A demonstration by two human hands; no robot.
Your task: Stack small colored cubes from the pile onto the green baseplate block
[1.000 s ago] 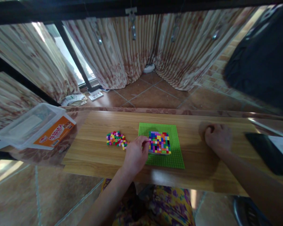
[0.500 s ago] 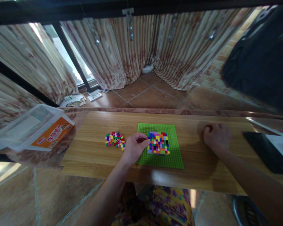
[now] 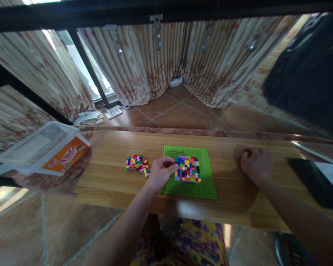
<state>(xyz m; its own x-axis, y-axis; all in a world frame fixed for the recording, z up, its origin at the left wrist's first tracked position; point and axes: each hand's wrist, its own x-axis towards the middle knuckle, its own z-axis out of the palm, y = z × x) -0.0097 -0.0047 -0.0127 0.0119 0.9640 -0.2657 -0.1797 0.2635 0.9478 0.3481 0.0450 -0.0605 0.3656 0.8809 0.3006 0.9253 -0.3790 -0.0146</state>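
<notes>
A square block of many-coloured small building bricks (image 3: 188, 169) stands on a green studded baseplate (image 3: 208, 184). My left hand (image 3: 161, 170) is at the block's left side, thumb and forefinger pinched together by its upper left edge. What lies between those fingertips is too small to make out. Left of this hand is a loose pile of small coloured bricks (image 3: 137, 163) on the wooden table (image 3: 113, 192). My right hand (image 3: 257, 164) rests on the table, well right of the baseplate, with its fingers curled in and nothing visible in them.
A clear plastic box with an orange label (image 3: 66, 155) stands off the table's left end. At the right end lie a dark flat object (image 3: 310, 181) and a white sheet (image 3: 330, 175). Curtains (image 3: 144, 70) hang beyond the tiled floor (image 3: 183, 114).
The whole view has shifted slightly. My left hand stays pinched at the block's left edge, and my right hand remains resting in the same place.
</notes>
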